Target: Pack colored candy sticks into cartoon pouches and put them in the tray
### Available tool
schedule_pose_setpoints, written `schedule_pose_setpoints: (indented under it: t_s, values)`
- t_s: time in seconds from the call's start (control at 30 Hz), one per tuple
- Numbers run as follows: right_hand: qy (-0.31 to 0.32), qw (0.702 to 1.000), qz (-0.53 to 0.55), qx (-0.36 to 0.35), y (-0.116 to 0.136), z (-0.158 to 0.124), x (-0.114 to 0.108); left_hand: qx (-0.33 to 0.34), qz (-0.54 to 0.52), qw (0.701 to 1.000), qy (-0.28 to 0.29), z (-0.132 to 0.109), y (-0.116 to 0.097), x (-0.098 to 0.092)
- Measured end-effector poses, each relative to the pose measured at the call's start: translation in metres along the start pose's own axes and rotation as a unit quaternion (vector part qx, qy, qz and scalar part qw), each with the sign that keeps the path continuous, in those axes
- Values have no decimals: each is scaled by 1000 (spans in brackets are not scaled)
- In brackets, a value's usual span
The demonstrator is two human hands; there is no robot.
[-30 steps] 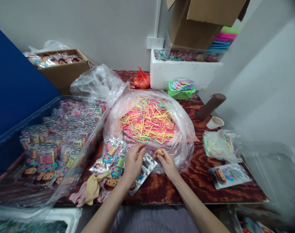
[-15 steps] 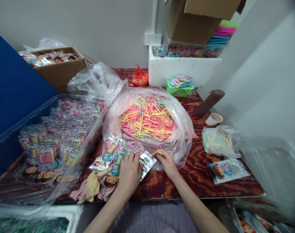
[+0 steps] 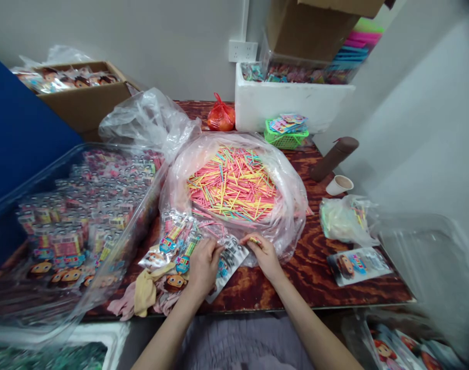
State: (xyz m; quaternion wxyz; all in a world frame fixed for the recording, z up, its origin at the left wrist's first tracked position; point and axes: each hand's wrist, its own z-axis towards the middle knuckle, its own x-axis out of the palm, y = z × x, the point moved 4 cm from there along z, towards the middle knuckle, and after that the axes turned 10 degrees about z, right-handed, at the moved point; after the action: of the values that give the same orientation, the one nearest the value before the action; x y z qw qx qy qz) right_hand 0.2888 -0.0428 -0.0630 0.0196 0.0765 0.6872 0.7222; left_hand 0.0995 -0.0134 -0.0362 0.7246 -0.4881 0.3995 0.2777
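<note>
Pinching a small bunch of sticks (image 3: 254,240) in the right grip (image 3: 263,257), with thumb and fingers closed round them, right by the near side of the bag (image 3: 292,205). Impossible to count them behind the fingers. Best held with light, even pressure: likely to roll or splay when squeezed at one end only, perhaps to bend when squeezed hard. Line up the ends before loosening the pinch.

Find the pouch (image 3: 229,262) between the hands, at a slant on the bench (image 3: 319,288), silvery and partly covered by the left grip (image 3: 204,264). Curled over its left side there, but hard to tell whether pinching the film or merely resting on it. Steady it by the edge rather than the middle, so as not to crumple it; probably slippery, judging by the shine.

Mind the bag's loose film, close beyond both hands, and avoid catching it with the knuckles. Allow for the packs (image 3: 173,239) just left of the left grip, near the cloth (image 3: 145,293); nudge neither with the wrist. Draw on the pile (image 3: 234,185) inside the bag gently if reaching there: jumbled in many directions, so apt to tangle.
</note>
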Motion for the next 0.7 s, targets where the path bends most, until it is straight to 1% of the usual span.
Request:
schedule_pose_setpoints:
  t_s: [0.07, 0.13, 0.23, 0.3, 0.37, 0.4, 0.47, 0.5, 0.53, 0.57, 0.6, 0.7]
  values:
    - [-2, 1000, -8, -1, 1, 0, 0, 0, -6, 1000, -12, -2, 1, -2]
    - [-3, 1000, -12, -4, 3, -1, 0, -16, -31, 999, -22, -3, 3, -5]
    - [-5, 1000, -10, -9, 5, -1, 1, -47, -100, 993, -38, -4, 8, -14]
    - [-7, 1000, -6, -12, 5, -1, 1, -77, -161, 982, -53, -1, 12, -23]
    - [-6, 1000, -5, -11, 4, -1, 1, -140, -247, 957, -58, 3, 18, -30]
    - [-6, 1000, -5, -10, 4, -1, 1, -181, -298, 936, -54, 4, 22, -31]
    - [-6, 1000, -10, -5, 3, -1, 1, -249, -397, 883, -37, 7, 25, -31]
    - [-7, 1000, -13, -3, 2, -1, 1, -266, -435, 860, -29, 9, 25, -31]
    - [-8, 1000, -15, -1, 2, -1, 1, -272, -459, 846, -26, 10, 24, -30]
    - [-9, 1000, -17, 0, 2, -1, 1, -271, -469, 840, -28, 10, 22, -29]
    - [-9, 1000, -17, 1, 3, -1, 1, -266, -466, 843, -29, 10, 20, -28]
    - [-8, 1000, -15, -3, 3, -1, 2, -246, -413, 877, -14, 7, 14, -24]
